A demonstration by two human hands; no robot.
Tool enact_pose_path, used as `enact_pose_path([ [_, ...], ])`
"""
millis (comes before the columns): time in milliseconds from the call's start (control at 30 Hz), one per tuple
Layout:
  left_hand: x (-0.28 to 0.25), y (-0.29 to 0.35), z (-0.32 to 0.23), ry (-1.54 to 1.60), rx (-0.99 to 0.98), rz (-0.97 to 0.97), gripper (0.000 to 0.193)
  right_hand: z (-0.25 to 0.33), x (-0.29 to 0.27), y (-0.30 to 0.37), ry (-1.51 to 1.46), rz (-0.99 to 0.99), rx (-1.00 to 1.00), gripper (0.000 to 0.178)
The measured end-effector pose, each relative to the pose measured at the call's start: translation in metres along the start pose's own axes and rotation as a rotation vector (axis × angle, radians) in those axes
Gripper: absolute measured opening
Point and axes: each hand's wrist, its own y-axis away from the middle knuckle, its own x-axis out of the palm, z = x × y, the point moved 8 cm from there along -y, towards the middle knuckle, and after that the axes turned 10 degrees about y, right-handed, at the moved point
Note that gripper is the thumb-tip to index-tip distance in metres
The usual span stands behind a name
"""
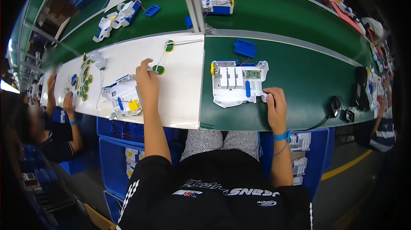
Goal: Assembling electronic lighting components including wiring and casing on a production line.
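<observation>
My left hand (147, 80) reaches over the white part of the bench, fingers bent and a little apart, at the edge of a round green circuit board (159, 70). A firm hold on it is not visible. Thin wire runs towards another round green board (170, 46) farther back. My right hand (277, 105) pinches the lower right corner of a white plastic housing half (233, 96), which lies open side up. Inside it are white blocks (231, 78), a small circuit board (251, 74) and a blue strip (248, 89). A blue battery-holder-like tray (245, 48) lies behind, wired to it.
Left of my left arm lies another white housing (122, 97) with a yellow part. More green boards (84, 80) are heaped farther left, near a co-worker's hands (68, 101). A metal post (192, 3) rises behind the bench. Blue bins (115, 153) flank my legs. A black device (335, 106) sits right.
</observation>
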Motion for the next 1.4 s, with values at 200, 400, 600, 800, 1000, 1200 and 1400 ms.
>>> enact_pose_path([
  [200, 0.027, 0.024, 0.038, 0.124, 0.106, -0.125, 0.044, 0.061, -0.067, 0.017, -0.494, -0.230, -0.143, 0.019],
  [400, 0.026, 0.014, 0.038, 0.160, 0.034, -0.059, 0.039, 0.238, -0.131, 0.002, -1.450, -0.264, -1.111, 0.037],
  [600, 0.031, 0.021, 0.061, 0.398, -0.062, -0.101, 0.031, 0.254, -0.130, -0.018, -1.499, -0.299, -0.983, 0.042],
  [800, -0.008, 0.040, 0.033, 0.629, 0.308, -0.501, 0.028, 0.269, -0.123, -0.011, -1.442, -0.188, -1.070, 0.043],
  [1000, 0.007, 0.031, 0.048, 0.741, 0.200, -0.320, 0.023, 0.232, -0.132, 0.045, -1.019, -1.428, -0.779, 0.044],
  [1200, 0.033, 0.025, 0.015, 0.258, 0.202, -0.037, 0.017, 0.255, -0.126, -0.002, -1.313, -0.349, -1.117, 0.042],
  [1400, 0.037, 0.025, 0.038, 0.209, 0.000, 0.012, 0.021, 0.241, -0.123, 0.000, -1.439, -0.323, -1.013, 0.025],
])
